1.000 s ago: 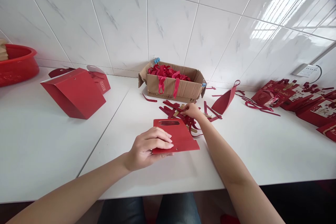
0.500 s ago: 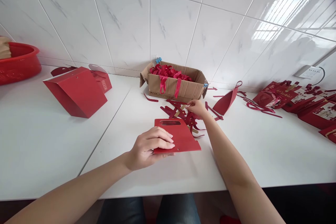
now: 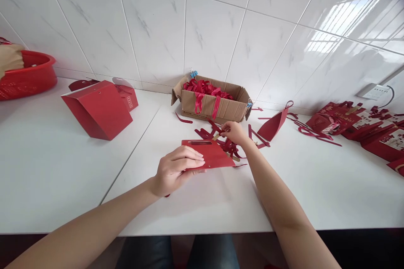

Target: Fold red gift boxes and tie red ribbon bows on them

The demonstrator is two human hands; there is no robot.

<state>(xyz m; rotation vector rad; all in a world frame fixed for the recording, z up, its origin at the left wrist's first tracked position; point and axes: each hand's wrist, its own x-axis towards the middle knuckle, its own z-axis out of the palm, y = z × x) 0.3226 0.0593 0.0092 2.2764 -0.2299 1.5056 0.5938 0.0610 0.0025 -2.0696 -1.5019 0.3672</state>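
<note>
My left hand grips the left side of a flat red card piece, which has a long slot near its far edge and is held above the white table. Beyond the card, my right hand is closed at a loose pile of dark red strips. A strip end seems to be between its fingertips. Some tan pieces lie among the strips. Behind the pile, a cardboard box holds red ribbons, two of them hanging over its front.
Folded red boxes stand at the left, near a red plastic basket. A red cone-like piece stands right of the pile. Several printed red bags line the far right by the tiled wall.
The card in my left hand has moved slightly left and away from me and tilted flatter. My right hand has shifted a little at the pile, lifting a strip slightly. The view has shifted slightly.
</note>
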